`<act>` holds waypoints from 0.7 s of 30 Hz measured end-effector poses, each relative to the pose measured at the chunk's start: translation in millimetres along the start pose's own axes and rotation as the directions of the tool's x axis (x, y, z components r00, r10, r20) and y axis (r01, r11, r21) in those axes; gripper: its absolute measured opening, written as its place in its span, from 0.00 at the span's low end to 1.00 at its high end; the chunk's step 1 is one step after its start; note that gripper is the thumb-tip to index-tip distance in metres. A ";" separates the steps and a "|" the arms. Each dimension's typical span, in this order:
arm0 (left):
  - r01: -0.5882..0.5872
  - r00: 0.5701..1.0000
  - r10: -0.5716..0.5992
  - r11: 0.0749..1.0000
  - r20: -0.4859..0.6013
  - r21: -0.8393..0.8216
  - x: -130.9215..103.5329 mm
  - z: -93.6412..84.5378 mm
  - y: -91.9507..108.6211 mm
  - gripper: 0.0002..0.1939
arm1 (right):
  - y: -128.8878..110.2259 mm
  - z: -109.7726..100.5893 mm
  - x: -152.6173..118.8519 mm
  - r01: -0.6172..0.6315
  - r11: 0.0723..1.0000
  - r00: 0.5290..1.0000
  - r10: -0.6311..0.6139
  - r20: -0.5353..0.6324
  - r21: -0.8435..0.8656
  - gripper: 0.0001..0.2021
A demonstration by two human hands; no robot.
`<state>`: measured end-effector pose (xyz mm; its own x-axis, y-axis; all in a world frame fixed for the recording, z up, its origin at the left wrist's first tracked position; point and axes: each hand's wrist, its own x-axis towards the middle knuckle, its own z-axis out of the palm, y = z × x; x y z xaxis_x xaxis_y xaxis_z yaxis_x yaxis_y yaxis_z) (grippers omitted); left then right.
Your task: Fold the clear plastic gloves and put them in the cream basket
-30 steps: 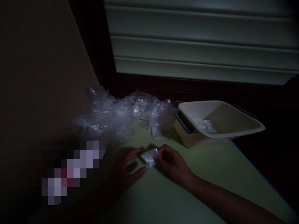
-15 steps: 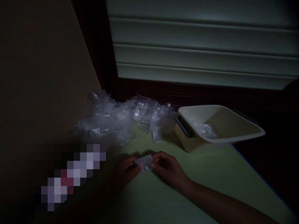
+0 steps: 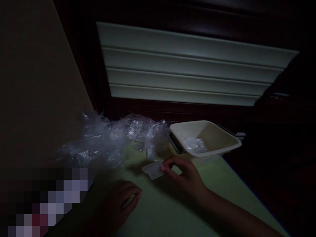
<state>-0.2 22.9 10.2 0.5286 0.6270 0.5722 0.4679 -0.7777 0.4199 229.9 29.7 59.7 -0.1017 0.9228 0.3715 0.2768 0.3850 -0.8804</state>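
My right hand (image 3: 184, 174) pinches a small translucent plastic bag (image 3: 153, 170) by its right edge, between thumb and fingertips. The bag is held fairly flat over the green tabletop (image 3: 158, 210). My left hand (image 3: 124, 200) is lower and to the left, away from the bag. Its fingers are curled, with thumb and index tips together and nothing visible between them. Beyond the bag stands a cream plastic bin (image 3: 217, 140) with a dark handle, holding some small clear plastic bags (image 3: 196, 144).
A heap of crumpled clear plastic (image 3: 98, 141) lies along the table's back left. Behind it are a louvred panel (image 3: 185, 69) in a dark frame and a plain wall (image 3: 32, 82). The table's blue edge (image 3: 254, 194) runs down the right. A blurred-out patch covers the lower left.
My left hand has let go of the plastic bag and drawn back toward me. The bag stays in my right hand alone. The view has shifted, moving the bin leftward in the picture.
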 end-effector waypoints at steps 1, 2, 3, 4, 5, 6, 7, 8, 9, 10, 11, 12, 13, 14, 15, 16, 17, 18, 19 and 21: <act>-0.051 0.999 0.051 0.999 0.001 0.019 6.8 -1.8 4.2 0.11 | -6.5 -13.7 2.7 0.026 0.999 0.999 -0.027 -0.033 -0.033 0.05; -0.093 0.996 0.092 0.995 0.014 0.048 14.9 -2.8 8.9 0.12 | -12.2 -28.2 5.2 0.056 0.994 0.995 -0.063 -0.078 -0.094 0.05; -0.150 0.989 0.149 0.986 0.017 0.073 24.2 -3.0 13.8 0.14 | -16.8 -43.2 7.6 0.085 0.984 0.987 -0.105 -0.122 -0.155 0.05; -0.202 0.978 0.197 0.975 0.063 0.094 34.5 -2.0 18.7 0.17 | -19.9 -58.4 10.1 0.090 0.973 0.979 -0.126 -0.163 -0.212 0.06; -0.262 0.964 0.255 0.958 0.072 0.116 45.6 0.3 23.2 0.18 | -21.3 -73.4 12.7 0.089 0.964 0.967 -0.143 -0.211 -0.249 0.08; -0.318 0.948 0.313 0.939 0.052 0.132 57.3 4.0 27.1 0.19 | -21.1 -88.1 15.7 0.073 0.961 0.955 -0.144 -0.260 -0.265 0.10; -0.349 0.937 0.346 0.926 0.049 0.140 69.2 9.0 30.1 0.18 | -19.2 -102.1 19.1 0.043 0.964 0.944 -0.126 -0.306 -0.264 0.12; -0.366 0.929 0.371 0.918 -0.004 0.149 81.0 15.3 31.9 0.17 | -15.7 -115.4 22.8 0.015 0.967 0.934 -0.104 -0.342 -0.255 0.14; -0.380 0.918 0.392 0.911 -0.052 0.158 92.6 22.5 32.6 0.15 | -10.9 -127.7 26.7 -0.007 0.970 0.930 -0.083 -0.359 -0.241 0.16; -0.399 0.903 0.419 0.900 -0.096 0.177 103.6 30.3 32.0 0.13 | -5.2 -138.9 30.6 -0.023 0.974 0.931 -0.062 -0.360 -0.225 0.19; -0.427 0.879 0.457 0.881 -0.134 0.205 113.9 38.4 30.5 0.11 | 1.1 -148.9 34.4 -0.036 0.976 0.939 -0.041 -0.341 -0.217 0.21; -0.452 0.858 0.491 0.861 -0.152 0.232 123.3 46.2 28.3 0.10 | 7.6 -157.5 37.7 -0.046 0.974 0.944 -0.030 -0.327 -0.223 0.21; -0.478 0.834 0.526 0.840 -0.167 0.255 131.4 53.6 25.6 0.09 | 13.8 -164.9 40.5 -0.058 0.970 0.951 -0.018 -0.308 -0.234 0.21; -0.499 0.815 0.552 0.824 -0.176 0.269 138.1 60.2 22.7 0.09 | 19.4 -170.9 42.8 -0.070 0.965 0.958 -0.004 -0.286 -0.251 0.20; -0.508 0.805 0.562 0.818 -0.188 0.270 143.3 65.9 19.8 0.09 | 24.2 -175.8 44.7 -0.084 0.959 0.965 0.011 -0.263 -0.270 0.19; -0.509 0.803 0.562 0.820 -0.199 0.262 146.7 70.5 17.0 0.09 | 28.1 -179.6 46.4 -0.100 0.953 0.972 0.031 -0.233 -0.287 0.17; -0.509 0.803 0.558 0.825 -0.210 0.246 148.3 74.1 14.6 0.09 | 31.2 -182.4 47.9 -0.115 0.946 0.978 0.056 -0.199 -0.303 0.15; -0.498 0.809 0.543 0.836 -0.224 0.228 148.3 76.7 12.4 0.09 | 33.4 -184.3 49.6 -0.132 0.939 0.983 0.083 -0.163 -0.317 0.13; -0.489 0.818 0.529 0.846 -0.225 0.211 146.9 78.6 10.5 0.10 | 35.1 -185.3 51.6 -0.150 0.932 0.985 0.114 -0.126 -0.329 0.11; -0.468 0.838 0.499 0.865 -0.221 0.180 140.8 81.1 7.8 0.10 | 37.3 -185.3 56.6 -0.187 0.919 0.982 0.179 -0.054 -0.348 0.07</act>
<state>135.3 108.8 37.0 0.5198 0.1269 0.8448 0.2846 -0.9581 -0.0312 411.6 93.8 102.5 0.0014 0.9748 0.2232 0.6058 0.1767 -0.7758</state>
